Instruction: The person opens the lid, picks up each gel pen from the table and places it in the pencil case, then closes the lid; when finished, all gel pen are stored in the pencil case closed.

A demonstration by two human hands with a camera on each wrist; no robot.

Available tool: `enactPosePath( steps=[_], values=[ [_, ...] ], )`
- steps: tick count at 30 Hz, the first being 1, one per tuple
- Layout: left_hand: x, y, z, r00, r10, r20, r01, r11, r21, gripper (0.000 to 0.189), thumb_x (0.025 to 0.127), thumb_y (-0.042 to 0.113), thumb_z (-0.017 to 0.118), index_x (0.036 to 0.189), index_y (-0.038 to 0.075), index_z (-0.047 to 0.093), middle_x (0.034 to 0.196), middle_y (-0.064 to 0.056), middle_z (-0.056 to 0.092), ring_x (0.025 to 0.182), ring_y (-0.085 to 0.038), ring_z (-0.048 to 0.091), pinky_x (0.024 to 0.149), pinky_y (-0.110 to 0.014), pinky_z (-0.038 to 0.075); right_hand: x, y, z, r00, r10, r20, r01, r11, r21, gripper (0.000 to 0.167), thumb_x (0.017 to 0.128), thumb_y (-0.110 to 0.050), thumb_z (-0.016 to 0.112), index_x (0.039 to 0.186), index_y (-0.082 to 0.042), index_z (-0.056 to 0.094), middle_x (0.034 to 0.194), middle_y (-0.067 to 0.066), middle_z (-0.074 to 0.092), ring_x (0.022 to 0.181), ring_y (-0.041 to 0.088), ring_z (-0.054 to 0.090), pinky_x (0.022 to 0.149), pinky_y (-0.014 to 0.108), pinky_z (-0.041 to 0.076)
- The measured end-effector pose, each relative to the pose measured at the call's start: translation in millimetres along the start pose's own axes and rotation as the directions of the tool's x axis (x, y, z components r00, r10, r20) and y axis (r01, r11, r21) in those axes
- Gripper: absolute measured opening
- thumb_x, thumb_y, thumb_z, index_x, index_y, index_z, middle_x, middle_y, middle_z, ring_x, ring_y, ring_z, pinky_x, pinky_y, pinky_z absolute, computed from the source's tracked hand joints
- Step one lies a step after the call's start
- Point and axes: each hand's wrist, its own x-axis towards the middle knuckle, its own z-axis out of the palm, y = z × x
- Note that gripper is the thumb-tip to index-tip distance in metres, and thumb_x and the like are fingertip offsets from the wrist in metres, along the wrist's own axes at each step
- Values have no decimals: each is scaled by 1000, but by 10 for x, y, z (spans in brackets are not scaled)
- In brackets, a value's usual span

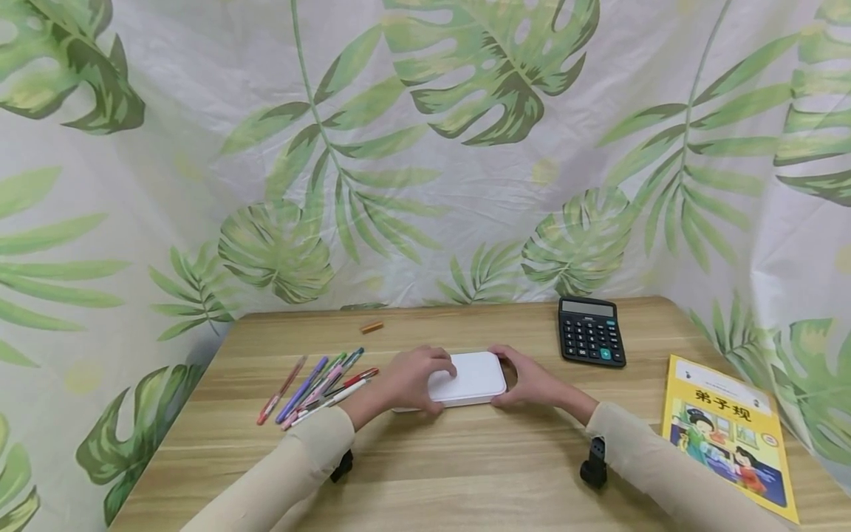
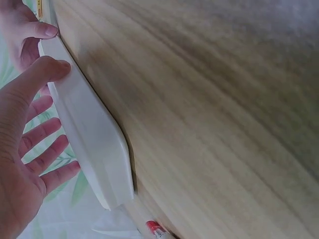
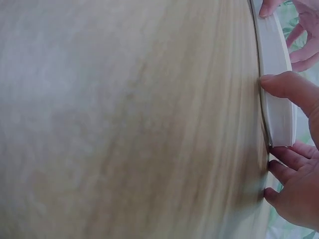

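A flat white box point(image 1: 475, 377) with rounded corners lies on the wooden table, between both hands. My left hand point(image 1: 417, 378) holds its left part, fingers over the top and thumb against the near side; in the left wrist view the thumb presses the white side wall point(image 2: 92, 124) while the other fingers spread beyond it. At the right end, my right hand point(image 1: 530, 379) grips the box, thumb on the near side and fingers around the end, as the right wrist view shows point(image 3: 299, 184). The box's left end is partly hidden behind the left hand. What it contains cannot be seen.
Several coloured pens point(image 1: 319, 391) lie in a loose pile left of the left hand. A small orange-brown piece point(image 1: 371, 327) sits near the back edge. A black calculator point(image 1: 590, 332) is at the back right, and a yellow book point(image 1: 728, 436) lies at the far right.
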Motion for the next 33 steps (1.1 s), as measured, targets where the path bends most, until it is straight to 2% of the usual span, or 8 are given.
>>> enactPosePath(
  steps=[5,17,28,33],
  values=[
    [24,13,-11,1000,3,3,-3,999,34,50,72,40,88,116,23,72,127,1,68,117,-22,61,96,-42,52,5,23,-3,1000,-22,-15,22,1000,-5,87,70,-15,92,141,3,46,139,21,56,135,39,50,116,57,33],
    [55,18,-4,1000,20,-3,-20,998,66,53,69,41,88,115,21,71,125,1,69,116,-24,63,94,-41,54,25,120,-8,1000,-2,-6,3,996,88,91,69,-14,93,144,2,44,143,20,56,139,38,48,119,53,31],
    [59,4,14,999,36,-19,-35,997,65,53,69,42,87,115,21,72,125,0,71,117,-24,64,95,-41,53,34,112,-35,1000,-18,-1,18,999,40,91,68,-18,94,143,1,46,141,19,57,137,36,50,118,54,32],
    [43,10,23,1000,13,-9,-13,1000,18,53,70,39,87,117,19,73,127,-2,71,120,-25,63,97,-42,53,32,103,-46,1000,-16,0,16,999,28,93,68,-17,93,144,2,45,142,19,58,137,36,51,118,54,33]
  ],
)
